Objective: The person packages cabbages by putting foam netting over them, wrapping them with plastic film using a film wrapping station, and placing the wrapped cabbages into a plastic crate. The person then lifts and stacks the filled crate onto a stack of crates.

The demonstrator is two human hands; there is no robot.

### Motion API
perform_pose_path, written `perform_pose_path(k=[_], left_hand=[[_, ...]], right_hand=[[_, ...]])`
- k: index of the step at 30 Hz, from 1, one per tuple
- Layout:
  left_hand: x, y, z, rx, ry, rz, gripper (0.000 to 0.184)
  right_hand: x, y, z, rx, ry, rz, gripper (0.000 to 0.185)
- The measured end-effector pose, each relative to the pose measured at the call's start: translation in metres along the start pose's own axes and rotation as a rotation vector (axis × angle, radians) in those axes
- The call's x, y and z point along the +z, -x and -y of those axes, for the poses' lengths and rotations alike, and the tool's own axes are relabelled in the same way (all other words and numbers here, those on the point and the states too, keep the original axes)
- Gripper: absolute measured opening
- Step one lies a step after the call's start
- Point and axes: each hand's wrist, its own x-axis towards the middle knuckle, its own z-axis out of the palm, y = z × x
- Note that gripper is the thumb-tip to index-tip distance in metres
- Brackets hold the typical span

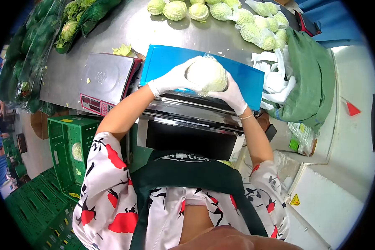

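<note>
A pale green, round cabbage (207, 75) is held between my two white-gloved hands, above a blue flat board (166, 58). My left hand (177, 78) wraps around the cabbage's left side. My right hand (232, 96) grips its lower right side, with the fingers partly hidden behind it. A glossy look on the cabbage may be clear film, but I cannot tell. Steel bars (187, 109) of a machine run along the board's near edge, just below my hands.
A weighing scale (106, 77) stands left of the board. Bare cabbages (175, 11) and net-sleeved cabbages (251, 32) lie at the back. White foam nets (275, 77) spill beside a green sack (308, 75) on the right. A green crate (62, 146) sits low left with a cabbage inside.
</note>
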Motion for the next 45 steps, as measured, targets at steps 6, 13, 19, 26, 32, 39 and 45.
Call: perform_pose_path(k=[6, 13, 19, 26, 32, 39, 45], left_hand=[[0.033, 0.096, -0.046, -0.269, 0.316, 0.185, 0.077], [0.099, 0.186, 0.007, -0.748, 0.692, 0.411, 0.078], [0.113, 0.202, 0.021, -0.743, 1.051, 0.176, 0.065], [0.12, 0.259, 0.046, 0.024, -0.338, -0.32, 0.03], [0.101, 0.256, 0.028, -0.468, 0.294, -0.356, 0.029], [0.162, 0.256, 0.122, -0.468, -0.091, 0.237, 0.026], [0.132, 0.249, 0.089, 0.071, -0.565, 0.158, 0.02]], right_hand=[[0.027, 0.098, 0.047, 0.355, -0.373, 0.088, 0.067], [0.089, 0.212, 0.02, 0.779, -0.643, 0.121, 0.065], [0.093, 0.188, 0.003, 0.992, -1.173, 0.36, 0.056], [0.101, 0.28, -0.022, 0.46, 0.094, -0.273, 0.03], [0.088, 0.28, 0.0, 0.84, -0.468, -0.528, 0.028], [0.203, 0.316, -0.192, 0.857, 0.086, 0.061, 0.033], [0.211, 0.239, -0.102, 0.029, -0.52, 0.267, 0.049]])
